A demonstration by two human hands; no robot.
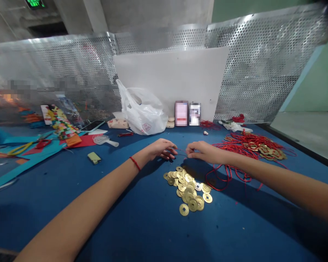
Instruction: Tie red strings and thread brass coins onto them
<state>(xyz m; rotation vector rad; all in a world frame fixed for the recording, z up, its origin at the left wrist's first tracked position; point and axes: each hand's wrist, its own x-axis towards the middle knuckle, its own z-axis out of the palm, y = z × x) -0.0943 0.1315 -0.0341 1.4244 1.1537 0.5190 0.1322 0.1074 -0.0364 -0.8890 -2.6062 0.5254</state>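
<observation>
A thin red cord point(182, 155) stretches across the small gap between my two hands, above the blue tabletop. My left hand point(163, 149) pinches one side of it with thumb and forefinger, the other fingers loosely curled. On the other side, my right hand point(199, 151) is closed on the cord, its fingertips turned down. A red braided bracelet point(135, 163) circles my left wrist. Just below both hands lies a loose heap of gold-coloured coins with square holes point(190, 193). Red cords point(229, 171) trail under my right forearm.
At right, a tangle of red cords point(248, 140) lies with more coins point(270, 152). A white plastic bag point(144, 112) and two phones, one a pink-screened phone point(181, 113), stand at the back. Coloured paper point(24, 160), yellow-handled scissors point(23, 148) and a lighter-like object point(94, 158) lie left.
</observation>
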